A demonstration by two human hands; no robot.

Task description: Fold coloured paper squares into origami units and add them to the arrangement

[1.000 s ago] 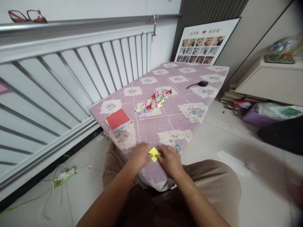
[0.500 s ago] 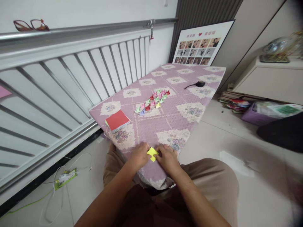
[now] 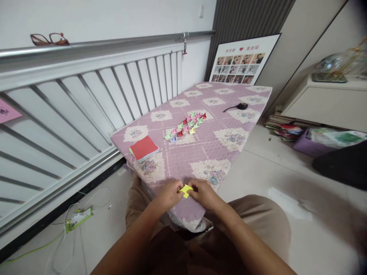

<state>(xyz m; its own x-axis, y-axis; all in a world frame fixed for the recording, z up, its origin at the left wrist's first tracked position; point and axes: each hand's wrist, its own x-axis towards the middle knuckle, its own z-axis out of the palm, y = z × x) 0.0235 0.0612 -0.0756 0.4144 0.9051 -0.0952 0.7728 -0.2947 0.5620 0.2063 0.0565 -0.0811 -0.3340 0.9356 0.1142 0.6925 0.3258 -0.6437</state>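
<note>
A small piece of folded yellow paper (image 3: pixel 186 190) lies between my two hands near the close corner of the cloth-covered table (image 3: pixel 197 151). My left hand (image 3: pixel 170 194) pinches its left edge between thumb and fingers. On the opposite edge, my right hand (image 3: pixel 203 192) grips it the same way, thumb toward me. The fingertips cover parts of the paper's sides. Farther up the table, several small folded paper pieces (image 3: pixel 179 132) in red, pink, green, blue and yellow stand in rows. A stack of coloured paper sheets (image 3: pixel 144 148), red on top, rests to the left.
A black object with a strap (image 3: pixel 242 106) lies toward the table's far right. Metal railing (image 3: pixel 114 91) runs along the left, with glasses (image 3: pixel 49 39) on its top rail. On the floor sit a power strip (image 3: pixel 79 218) with cables and a purple bin (image 3: pixel 308 143).
The yellow paper's outline has changed: its lower point and notches no longer show, and it looks more compact. My thumbs have moved in closer over it. The camera view has shifted slightly upward.
</note>
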